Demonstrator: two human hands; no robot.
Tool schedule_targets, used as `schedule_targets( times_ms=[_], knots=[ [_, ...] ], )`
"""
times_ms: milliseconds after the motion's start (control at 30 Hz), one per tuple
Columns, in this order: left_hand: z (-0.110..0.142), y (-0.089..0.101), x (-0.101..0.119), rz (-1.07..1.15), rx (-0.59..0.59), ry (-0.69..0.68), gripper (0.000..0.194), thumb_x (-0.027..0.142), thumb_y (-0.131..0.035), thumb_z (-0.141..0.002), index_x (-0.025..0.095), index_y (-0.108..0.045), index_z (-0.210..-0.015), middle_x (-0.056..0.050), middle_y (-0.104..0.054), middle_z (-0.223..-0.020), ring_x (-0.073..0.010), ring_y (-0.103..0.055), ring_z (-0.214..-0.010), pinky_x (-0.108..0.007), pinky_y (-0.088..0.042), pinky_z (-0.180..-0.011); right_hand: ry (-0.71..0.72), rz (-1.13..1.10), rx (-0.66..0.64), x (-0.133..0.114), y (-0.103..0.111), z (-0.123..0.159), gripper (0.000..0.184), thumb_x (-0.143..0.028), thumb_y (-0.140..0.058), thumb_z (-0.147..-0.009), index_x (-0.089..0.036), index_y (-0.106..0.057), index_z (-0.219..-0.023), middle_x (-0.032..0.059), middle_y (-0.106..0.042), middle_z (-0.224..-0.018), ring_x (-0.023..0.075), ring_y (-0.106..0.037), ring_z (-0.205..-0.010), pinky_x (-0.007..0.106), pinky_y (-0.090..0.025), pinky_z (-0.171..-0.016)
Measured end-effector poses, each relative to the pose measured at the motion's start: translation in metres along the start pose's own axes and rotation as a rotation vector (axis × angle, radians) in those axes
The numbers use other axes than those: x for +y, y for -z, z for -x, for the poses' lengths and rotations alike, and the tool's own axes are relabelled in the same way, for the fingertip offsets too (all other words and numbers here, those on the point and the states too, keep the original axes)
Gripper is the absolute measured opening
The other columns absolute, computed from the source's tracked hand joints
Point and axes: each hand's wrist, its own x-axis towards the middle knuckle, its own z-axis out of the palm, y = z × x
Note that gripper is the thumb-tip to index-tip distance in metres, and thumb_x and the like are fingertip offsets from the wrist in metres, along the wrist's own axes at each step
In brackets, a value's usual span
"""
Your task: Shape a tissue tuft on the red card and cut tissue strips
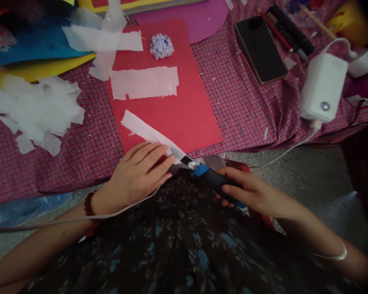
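A narrow strip of white paper (147,130) lies slantwise across the lower part of a red sheet (184,118). My left hand (141,169) presses and holds the strip near the table's front edge, with its fingertips on the paper. In my right hand (242,188) is a utility knife (216,179) with a black and blue handle. Its dark blade meets the near end of the strip, just right of my left fingertips. Whether the blade lies on the paper or inside a fold is unclear. Further up the red sheet lies a wider torn white strip (145,83).
A crumpled paper ball (161,45) sits on the red sheet. White paper scraps (37,106) pile up at left. At right are a phone (260,49), markers (290,32) and a white power bank (323,83). A cable (122,211) crosses my left wrist.
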Motion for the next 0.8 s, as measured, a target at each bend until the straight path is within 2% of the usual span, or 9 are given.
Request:
schedule_targets(
  times_ms=[133, 267, 367, 633, 800],
  knots=[
    [0.002, -0.003, -0.001, -0.008, 0.032, 0.009, 0.032, 0.029, -0.065, -0.092, 0.016, -0.063, -0.12, -0.012, -0.066, -0.127, -0.0272, -0.061, -0.119, -0.046, -0.049, -0.107, 0.013, 0.014, 0.028, -0.004, -0.004, -0.007, 0.029, -0.045, -0.05, -0.098, -0.018, -0.053, -0.11, 0.003, -0.062, -0.088, 0.0116, -0.062, -0.074, 0.025, -0.054, -0.065],
    [0.004, -0.006, 0.0, 0.002, 0.002, -0.02, 0.036, 0.028, -0.063, -0.093, 0.014, -0.06, -0.127, -0.01, -0.068, -0.124, -0.024, -0.061, -0.118, -0.044, -0.044, -0.112, 0.012, 0.029, 0.043, -0.006, -0.006, -0.01, 0.028, -0.043, -0.049, -0.099, -0.018, -0.053, -0.109, 0.0027, -0.062, -0.086, 0.0117, -0.062, -0.074, 0.025, -0.054, -0.066],
    [0.004, -0.008, 0.001, 0.008, -0.023, -0.037, 0.042, 0.026, -0.065, -0.092, 0.012, -0.059, -0.131, -0.01, -0.069, -0.122, -0.0246, -0.062, -0.117, -0.043, -0.044, -0.112, 0.009, 0.025, 0.039, -0.007, -0.006, -0.011, 0.029, -0.044, -0.05, -0.099, -0.018, -0.053, -0.111, 0.0028, -0.062, -0.087, 0.0118, -0.062, -0.074, 0.025, -0.053, -0.066],
    [0.007, -0.013, -0.001, 0.016, 0.04, -0.045, 0.041, 0.026, -0.066, -0.092, 0.013, -0.06, -0.131, -0.007, -0.07, -0.121, -0.0232, -0.062, -0.116, -0.044, -0.043, -0.113, -0.057, 0.085, 0.032, -0.02, 0.021, 0.0, 0.027, -0.044, -0.052, -0.098, -0.018, -0.058, -0.104, 0.0018, -0.061, -0.086, 0.011, -0.057, -0.07, 0.024, -0.05, -0.062],
    [0.007, -0.012, 0.001, 0.036, 0.045, -0.036, 0.041, 0.025, -0.069, -0.09, 0.013, -0.062, -0.128, -0.007, -0.069, -0.122, -0.0239, -0.061, -0.115, -0.045, -0.046, -0.111, -0.091, 0.057, -0.033, -0.017, 0.03, 0.007, 0.027, -0.044, -0.052, -0.097, -0.019, -0.058, -0.106, 0.0023, -0.06, -0.089, 0.0113, -0.057, -0.073, 0.024, -0.049, -0.064]
  ],
)
